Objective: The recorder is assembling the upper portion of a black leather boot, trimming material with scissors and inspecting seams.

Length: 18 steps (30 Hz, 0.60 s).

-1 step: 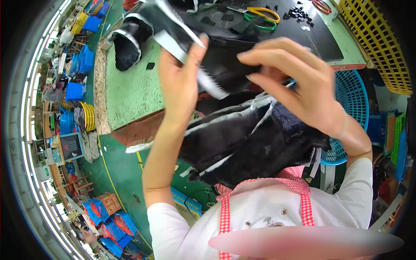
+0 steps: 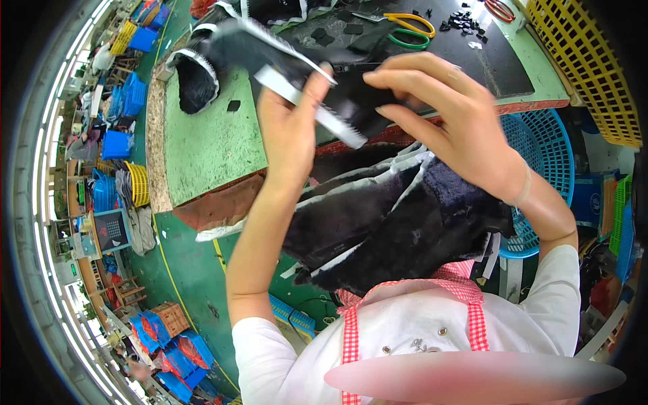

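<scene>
My left hand (image 2: 289,135) grips a black fabric-like piece (image 2: 289,64) with white, toothed edging, thumb on top. The piece is blurred by motion and hangs over the near edge of the table. Close to its right side is my right hand (image 2: 466,121), fingers bent and thumb and forefinger apart, with dark material behind the gap. Across my lap lie several black, partly furry pieces (image 2: 364,223) with pale edges. Scissors with yellow and green handles (image 2: 410,42) rest on the black mat (image 2: 503,64) beyond my right hand.
Small black bits (image 2: 464,25) and a red-handled tool (image 2: 501,9) lie farther back. Another black piece with white trim (image 2: 197,84) sits on the green tabletop (image 2: 202,145). A blue basket (image 2: 570,162) stands at the right, below a yellow basket (image 2: 587,64).
My left hand and the black piece have shifted slightly right and nearer to me. My right hand has moved a little left and up.
</scene>
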Tool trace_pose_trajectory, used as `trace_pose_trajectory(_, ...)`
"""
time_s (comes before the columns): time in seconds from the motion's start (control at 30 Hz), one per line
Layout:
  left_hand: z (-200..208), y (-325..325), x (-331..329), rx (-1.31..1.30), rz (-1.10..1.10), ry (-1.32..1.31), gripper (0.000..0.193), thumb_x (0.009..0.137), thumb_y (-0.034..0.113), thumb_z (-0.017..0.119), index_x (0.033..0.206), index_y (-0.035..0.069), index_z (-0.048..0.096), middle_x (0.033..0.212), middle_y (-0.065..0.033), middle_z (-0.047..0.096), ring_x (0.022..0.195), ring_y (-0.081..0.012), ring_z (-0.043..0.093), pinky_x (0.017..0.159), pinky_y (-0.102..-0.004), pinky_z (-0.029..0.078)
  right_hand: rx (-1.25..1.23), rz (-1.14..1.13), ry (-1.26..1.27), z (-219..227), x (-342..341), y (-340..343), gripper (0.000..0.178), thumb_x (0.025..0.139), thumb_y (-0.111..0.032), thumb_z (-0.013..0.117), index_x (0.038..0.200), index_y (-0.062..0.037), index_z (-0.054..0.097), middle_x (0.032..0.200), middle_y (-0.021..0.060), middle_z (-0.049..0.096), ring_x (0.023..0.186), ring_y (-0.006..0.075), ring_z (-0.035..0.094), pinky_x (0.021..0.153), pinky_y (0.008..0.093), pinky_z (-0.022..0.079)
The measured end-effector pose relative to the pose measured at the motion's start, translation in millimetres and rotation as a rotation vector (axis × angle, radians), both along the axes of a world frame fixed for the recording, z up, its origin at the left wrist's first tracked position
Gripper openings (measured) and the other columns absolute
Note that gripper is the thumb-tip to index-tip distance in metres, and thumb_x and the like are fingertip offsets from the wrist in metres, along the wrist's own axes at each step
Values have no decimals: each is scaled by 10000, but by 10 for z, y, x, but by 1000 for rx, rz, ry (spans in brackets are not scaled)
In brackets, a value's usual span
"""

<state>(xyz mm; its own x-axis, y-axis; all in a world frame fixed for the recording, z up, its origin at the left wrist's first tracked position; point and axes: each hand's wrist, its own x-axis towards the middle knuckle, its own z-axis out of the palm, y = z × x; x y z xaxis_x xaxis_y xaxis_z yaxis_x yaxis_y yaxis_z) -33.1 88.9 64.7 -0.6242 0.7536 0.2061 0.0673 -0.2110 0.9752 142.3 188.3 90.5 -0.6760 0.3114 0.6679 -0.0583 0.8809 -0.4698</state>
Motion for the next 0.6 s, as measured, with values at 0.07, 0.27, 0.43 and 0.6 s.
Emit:
trace_pose_trajectory(0.07,-243,-2,61,-106,-113,-254,347,943,118,572,1251,-10,478,1139,-119,614,928,-194,654,752,-352,598,97,-80,-41,-322,-138,184,258,791,-123,684,1021,-12,647,1007,94,629,958,264,599,863,349,483)
trace_pose_trajectory(0.27,-478,-26,142,-269,-182,-293,233,973,188,547,1019,-41,553,788,-103,618,700,-202,661,577,-314,562,33,-41,-179,-654,-250,249,195,802,-137,674,933,7,669,959,103,656,945,261,592,860,358,477)
trace_pose_trajectory(0.43,-711,-155,238,-408,-107,275,395,1033,308,398,922,-26,579,719,-69,612,607,-135,589,548,-277,447,-340,-42,-30,-706,-324,200,186,725,-215,776,841,-97,691,849,30,670,827,234,578,797,322,453)
trace_pose_trajectory(0.6,-791,-203,293,-382,-196,371,415,1041,330,369,942,-16,576,683,-51,574,595,-125,558,540,-268,426,-440,-34,8,-712,-278,165,167,701,-173,795,802,-98,685,845,11,657,839,197,576,809,295,421)
